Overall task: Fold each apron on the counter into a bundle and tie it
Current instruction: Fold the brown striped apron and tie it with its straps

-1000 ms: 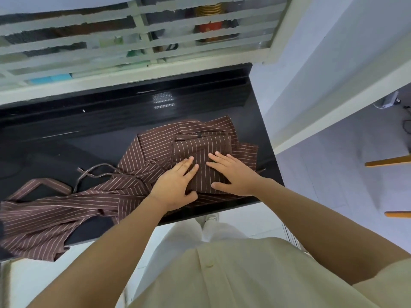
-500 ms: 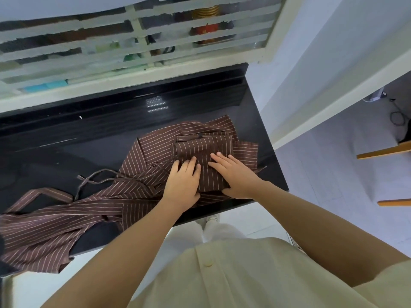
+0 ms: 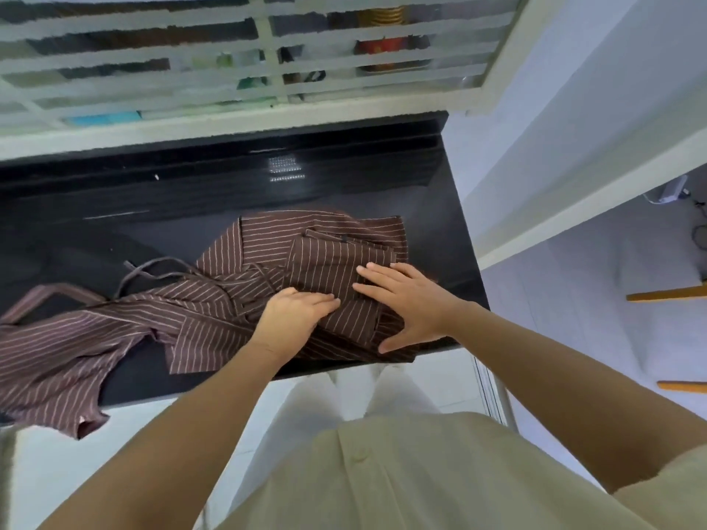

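Left hand [image 3: 302, 311] has swung rightward, fingers flat across folded apron [image 3: 329, 262]; right hand [image 3: 405, 300] flat too, pressing it on black worktop [image 3: 153, 231]. Neither grips. Straps [image 3: 153, 267] trail left.

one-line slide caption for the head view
Left hand and right hand press a part-folded striped apron on the black counter, ties trailing left.

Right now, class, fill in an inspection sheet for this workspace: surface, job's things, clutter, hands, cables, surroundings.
Surface: glossy black counter, partly under cloth.
Job's things: brown striped apron cloth, folded panel at right, loose end overhanging the front edge at left; ties unknotted.
Clutter: nothing seen.
Hands: left hand and right hand press flat on the cloth.
Cables: dark cable on the floor, far right.
Surroundings: slatted window behind; white tiled floor.
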